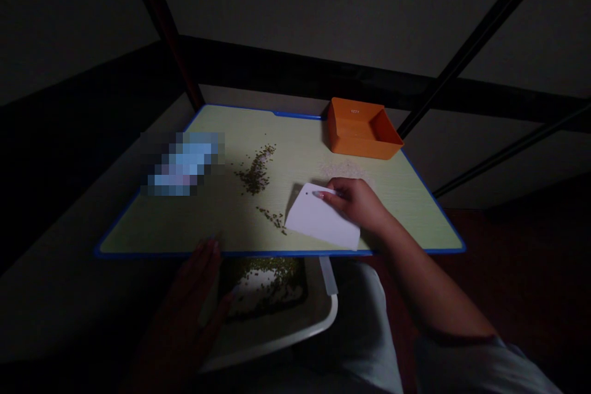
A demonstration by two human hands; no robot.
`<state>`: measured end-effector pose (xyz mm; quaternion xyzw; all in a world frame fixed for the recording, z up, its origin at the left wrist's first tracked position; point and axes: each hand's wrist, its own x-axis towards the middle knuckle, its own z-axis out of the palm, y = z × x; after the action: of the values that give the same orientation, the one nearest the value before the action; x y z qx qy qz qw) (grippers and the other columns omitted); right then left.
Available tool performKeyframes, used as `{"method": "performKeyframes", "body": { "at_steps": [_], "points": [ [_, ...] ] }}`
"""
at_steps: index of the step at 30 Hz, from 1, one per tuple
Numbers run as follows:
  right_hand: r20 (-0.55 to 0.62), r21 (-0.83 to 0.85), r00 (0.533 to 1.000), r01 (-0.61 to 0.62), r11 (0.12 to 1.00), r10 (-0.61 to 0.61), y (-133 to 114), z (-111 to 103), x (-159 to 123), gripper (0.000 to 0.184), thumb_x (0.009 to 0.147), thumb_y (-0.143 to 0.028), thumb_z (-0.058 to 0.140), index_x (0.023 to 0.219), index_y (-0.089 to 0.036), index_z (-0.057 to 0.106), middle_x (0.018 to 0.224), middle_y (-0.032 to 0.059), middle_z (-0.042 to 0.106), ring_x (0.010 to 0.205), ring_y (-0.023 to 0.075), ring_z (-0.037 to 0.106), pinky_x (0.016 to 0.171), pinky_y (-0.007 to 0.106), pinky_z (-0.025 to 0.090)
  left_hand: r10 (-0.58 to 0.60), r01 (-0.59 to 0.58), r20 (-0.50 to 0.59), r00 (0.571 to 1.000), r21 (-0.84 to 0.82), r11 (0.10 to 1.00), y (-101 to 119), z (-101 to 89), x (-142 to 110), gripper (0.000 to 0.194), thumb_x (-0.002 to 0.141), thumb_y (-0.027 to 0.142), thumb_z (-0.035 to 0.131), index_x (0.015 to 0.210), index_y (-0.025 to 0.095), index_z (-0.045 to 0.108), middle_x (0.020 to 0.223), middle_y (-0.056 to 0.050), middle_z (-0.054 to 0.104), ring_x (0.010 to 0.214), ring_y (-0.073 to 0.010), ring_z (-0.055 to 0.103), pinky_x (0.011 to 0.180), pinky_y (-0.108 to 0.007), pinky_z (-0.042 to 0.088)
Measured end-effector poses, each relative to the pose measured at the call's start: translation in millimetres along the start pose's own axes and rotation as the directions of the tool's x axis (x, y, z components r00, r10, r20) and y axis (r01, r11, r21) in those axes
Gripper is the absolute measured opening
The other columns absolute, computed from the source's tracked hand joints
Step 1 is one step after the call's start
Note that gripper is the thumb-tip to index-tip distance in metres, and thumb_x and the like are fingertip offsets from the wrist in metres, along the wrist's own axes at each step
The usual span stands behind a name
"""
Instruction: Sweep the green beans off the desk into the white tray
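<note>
My right hand (353, 203) grips a white plastic scraper (323, 218) by its upper edge, thumb on the near face beside a small hole. The scraper's lower edge is close to the table's front edge. Left of it lie a short trail of small dark grains (272, 218) and a larger scattered pile of dark grains (255, 175). Behind my right hand is a patch of pale grains (344, 170). In shadow, my left hand (196, 295) has its fingers stretched out at the table's front edge, beside a white tub (318, 323) holding greenish grains.
The pale table (392, 221) has a blue rim. An orange open box (364, 144) stands at its back right corner. A blurred-out bright object (184, 163) lies on the left side. A dim panelled wall (300, 12) rises behind the table.
</note>
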<state>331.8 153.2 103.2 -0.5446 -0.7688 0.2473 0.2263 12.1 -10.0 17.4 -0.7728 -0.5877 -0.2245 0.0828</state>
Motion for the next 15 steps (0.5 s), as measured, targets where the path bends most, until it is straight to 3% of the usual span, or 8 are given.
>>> {"method": "performKeyframes", "body": {
  "at_steps": [7,15],
  "points": [
    [0.071,0.144,0.995,0.059,0.988,-0.070,12.2,2.0,-1.7,0.031,0.088,-0.042,0.062,0.067,-0.020,0.059,0.060,-0.0015,0.052,0.059,0.0123,0.044,0.055,0.027,0.030,-0.028,0.029,0.017,0.999,-0.043,0.999,-1.1,1.2,-1.1,0.070,0.091,0.054,0.039,0.154,0.031,0.019,0.161,-0.001,0.042,0.146,-0.0215,0.043,0.110,-0.039,0.050],
    [0.060,0.154,0.997,0.040,0.987,-0.049,13.0,3.9,-8.6,0.032,0.087,-0.044,0.061,0.067,-0.020,0.059,0.059,-0.0017,0.052,0.058,0.0117,0.044,0.053,0.027,0.030,-0.047,0.049,0.029,0.998,-0.080,0.996,-2.5,4.7,-3.6,0.070,0.091,0.052,0.041,0.154,0.033,0.017,0.163,0.000,0.039,0.147,-0.0216,0.041,0.114,-0.041,0.046]
  ]
}}
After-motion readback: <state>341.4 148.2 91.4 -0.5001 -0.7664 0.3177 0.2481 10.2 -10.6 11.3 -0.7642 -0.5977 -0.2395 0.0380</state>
